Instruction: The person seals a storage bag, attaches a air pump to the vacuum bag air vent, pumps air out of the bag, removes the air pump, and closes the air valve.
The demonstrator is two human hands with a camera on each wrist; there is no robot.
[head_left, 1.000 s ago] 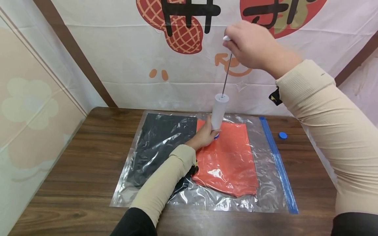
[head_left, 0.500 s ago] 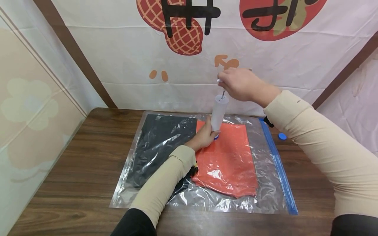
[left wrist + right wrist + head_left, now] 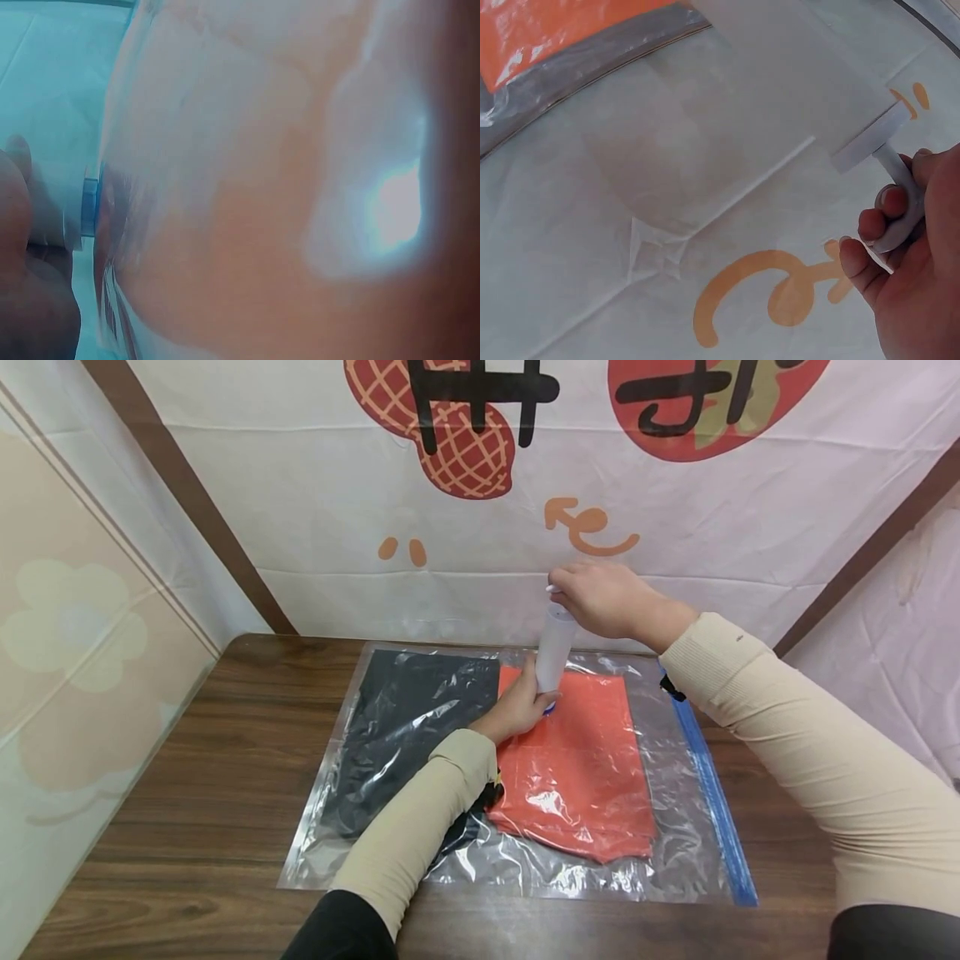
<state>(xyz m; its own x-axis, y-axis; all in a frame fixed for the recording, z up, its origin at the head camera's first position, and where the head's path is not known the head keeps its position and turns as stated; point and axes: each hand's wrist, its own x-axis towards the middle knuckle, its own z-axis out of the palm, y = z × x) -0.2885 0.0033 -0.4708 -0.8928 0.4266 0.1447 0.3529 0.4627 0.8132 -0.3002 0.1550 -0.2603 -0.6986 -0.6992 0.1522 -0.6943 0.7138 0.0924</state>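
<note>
My left hand grips the lower end of a white translucent hand pump, tilted slightly on a clear vacuum storage bag. Under the pump's foot shows the bag's blue valve. My right hand holds the white pump handle with curled fingers, close over the cylinder's top. Almost all of the metal rod is hidden inside the cylinder. Through the plastic I see a folded orange garment beneath the pump and a folded black garment to its left.
A blue zip strip closes the bag's right edge. The bag lies flat on a dark wood table. Right behind the table hangs a printed white cloth, close to my right hand.
My right hand has come down with the pump handle, sliding the rod into the cylinder. My left hand stays in place. The loose blue cap is now hidden behind my right arm.
</note>
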